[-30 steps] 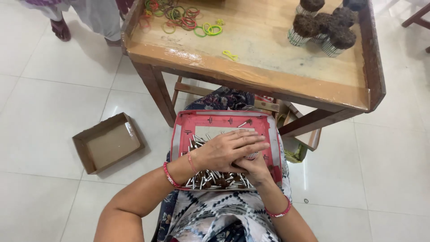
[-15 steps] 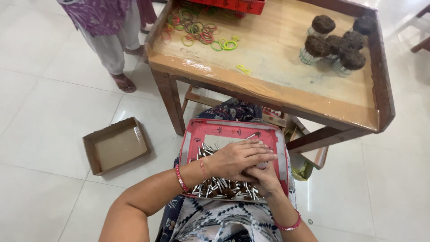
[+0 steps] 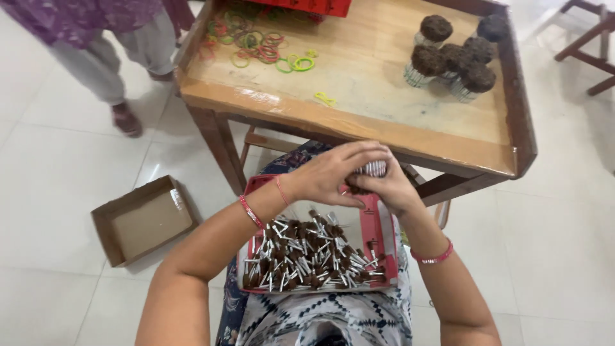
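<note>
The small bundle of silver-wrapped, brown-tipped sticks (image 3: 370,170) now sits lifted above the red plastic tray (image 3: 368,221) on my lap; a second ago I had both hands pressed down in the loose sticks. My left hand (image 3: 330,174) cups over the bundle, my right hand (image 3: 389,189) grips it from below. Beyond stands the wooden table (image 3: 359,131) with finished brown-topped bundles (image 3: 451,61) and coloured rubber bands (image 3: 262,48).

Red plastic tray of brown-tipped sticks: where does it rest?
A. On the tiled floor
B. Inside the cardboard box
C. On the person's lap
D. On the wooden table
C: the red plastic tray lies on the patterned clothing over the person's lap, below the wooden table edge.
</note>
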